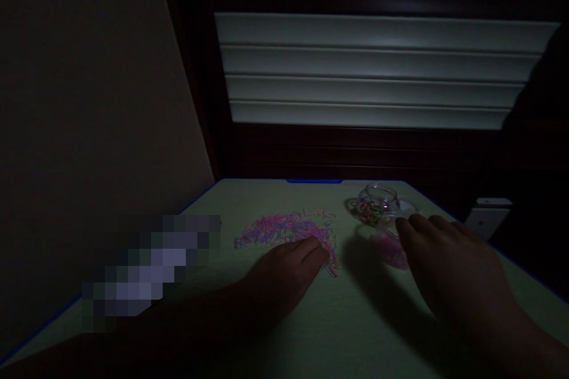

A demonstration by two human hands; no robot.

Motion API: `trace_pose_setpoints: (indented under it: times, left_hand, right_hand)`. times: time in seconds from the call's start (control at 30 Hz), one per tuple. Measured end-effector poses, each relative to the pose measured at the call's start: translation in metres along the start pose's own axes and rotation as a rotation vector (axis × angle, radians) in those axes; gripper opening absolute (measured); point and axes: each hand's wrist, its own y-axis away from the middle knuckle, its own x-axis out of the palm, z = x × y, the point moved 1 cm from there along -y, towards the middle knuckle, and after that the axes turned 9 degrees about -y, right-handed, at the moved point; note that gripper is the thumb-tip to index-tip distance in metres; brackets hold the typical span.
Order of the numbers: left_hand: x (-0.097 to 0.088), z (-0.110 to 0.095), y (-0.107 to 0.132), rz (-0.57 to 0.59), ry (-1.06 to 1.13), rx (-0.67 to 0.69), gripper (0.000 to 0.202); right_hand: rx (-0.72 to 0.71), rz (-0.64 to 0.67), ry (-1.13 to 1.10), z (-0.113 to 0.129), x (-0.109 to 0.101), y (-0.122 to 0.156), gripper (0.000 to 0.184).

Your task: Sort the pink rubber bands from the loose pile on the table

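Observation:
A loose pile of thin pink and purple bands, like small rubber bands [284, 228], is spread on the pale tabletop. My left hand [293, 263] rests at the pile's near right edge, fingers curled together on some of the bands; its fingertips are partly hidden. Farther right, my right hand [444, 254] bends over the rim and right side of a clear jar [389, 243] with pink bands inside. Its fingers are together and appear to grip the jar, though the thumb and fingertips are hidden. Directly behind stands an open clear jar [377, 204] holding multicoloured bands.
A blurred-out pale object [151, 266] lies at the table's left side. The tabletop [320, 325] has a blue edge. Behind it is a dark frame with pale slats [377, 71], and a wall rises on the left. A white box-like object [489, 216] is beyond the right edge. Light is dim.

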Motion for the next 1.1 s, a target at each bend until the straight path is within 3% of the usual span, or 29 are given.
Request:
trace_pose_setpoints:
  times: [0.13,0.37,0.43,0.5,0.67,0.87,1.1]
  left_hand:
    - [0.0,0.0,0.001,0.033,0.003,-0.002,0.019]
    - [0.0,-0.001,-0.001,0.051,0.009,-0.034,0.017]
    - [0.0,-0.001,-0.002,0.045,0.012,-0.047,0.018]
    - [0.0,-0.001,-0.002,0.046,0.014,-0.052,0.019]
    - [0.0,-0.001,-0.004,0.03,0.031,-0.072,0.019]
    - [-0.003,-0.005,-0.004,-0.046,0.071,-0.097,0.012]
    - [-0.001,-0.004,-0.003,-0.005,0.068,-0.146,0.011]
  right_hand:
    - [-0.033,0.002,-0.006,0.001,-0.001,-0.001,0.024]
    - [-0.317,-0.065,-0.072,0.014,0.001,-0.007,0.021]
    - [-0.363,-0.04,-0.153,0.019,0.005,-0.007,0.02]
    - [-0.39,0.07,-0.264,0.025,0.011,-0.006,0.017]
    - [-0.434,0.202,-0.427,0.031,0.02,-0.003,0.013]
    - [-0.434,0.181,-0.445,0.03,0.022,-0.003,0.014]
    - [-0.433,0.213,-0.449,0.03,0.02,-0.004,0.014]
